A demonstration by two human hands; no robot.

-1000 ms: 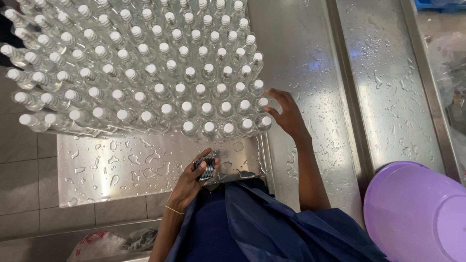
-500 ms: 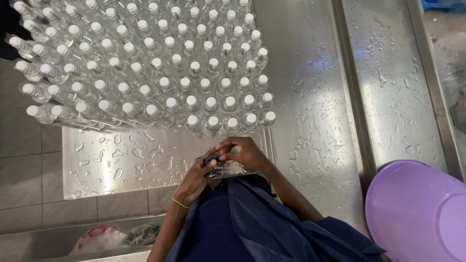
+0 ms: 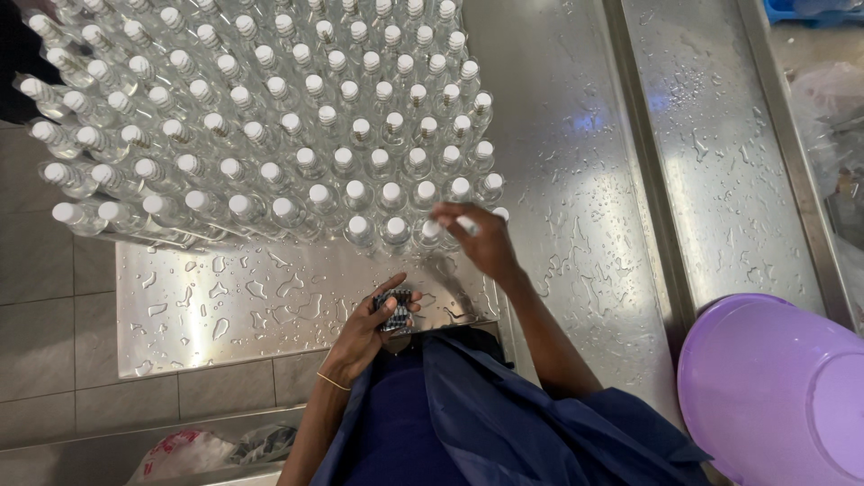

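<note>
Many clear bottles with white caps (image 3: 270, 135) stand in tight rows on a wet steel table (image 3: 558, 180). My right hand (image 3: 481, 238) reaches out over the nearest row at its right end, fingers pinched around a small white cap-like piece, blurred by motion. My left hand (image 3: 373, 328) stays close to my body at the table's front edge. It holds a small dark bundle (image 3: 394, 310) of little pieces. A thin gold bangle sits on my left wrist. I wear a dark blue garment (image 3: 468, 423).
A lilac plastic bucket (image 3: 774, 387) stands at the lower right. Steel channels run along the table's right side (image 3: 711, 153). Grey floor tiles (image 3: 54, 297) lie to the left, with a crumpled plastic bag (image 3: 189, 450) near the bottom.
My right hand had come back to meet my left hand at the dark bundle; now it has moved out again to the front row of bottles. The left hand stayed put.
</note>
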